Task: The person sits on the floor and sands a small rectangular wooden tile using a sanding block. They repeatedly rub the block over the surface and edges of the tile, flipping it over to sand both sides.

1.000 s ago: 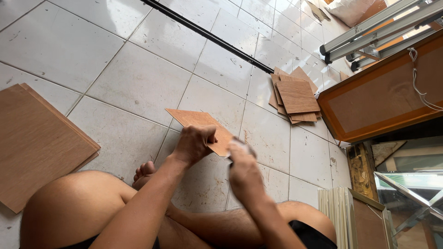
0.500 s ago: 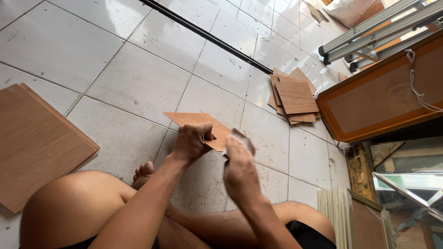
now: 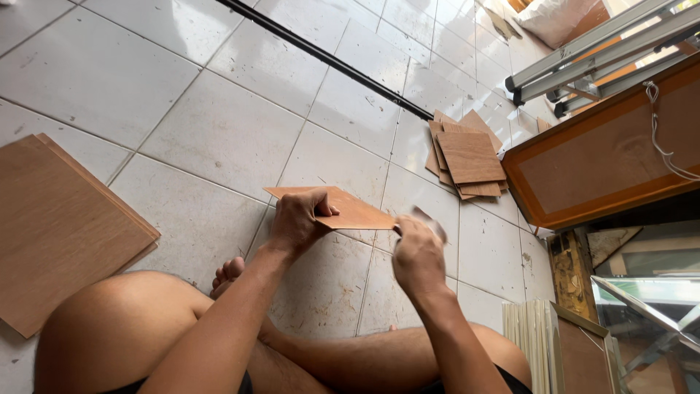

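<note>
Over tiled floor, left hand grips a wood panel; right hand clutches something (blurred, unidentifiable).

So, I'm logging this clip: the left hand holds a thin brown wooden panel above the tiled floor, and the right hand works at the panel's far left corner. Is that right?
Not quite. The head view shows the right hand at the right-hand end of the thin brown wooden panel, not its far left corner. The rest stands: the left hand holds the panel above the tiled floor.
</note>
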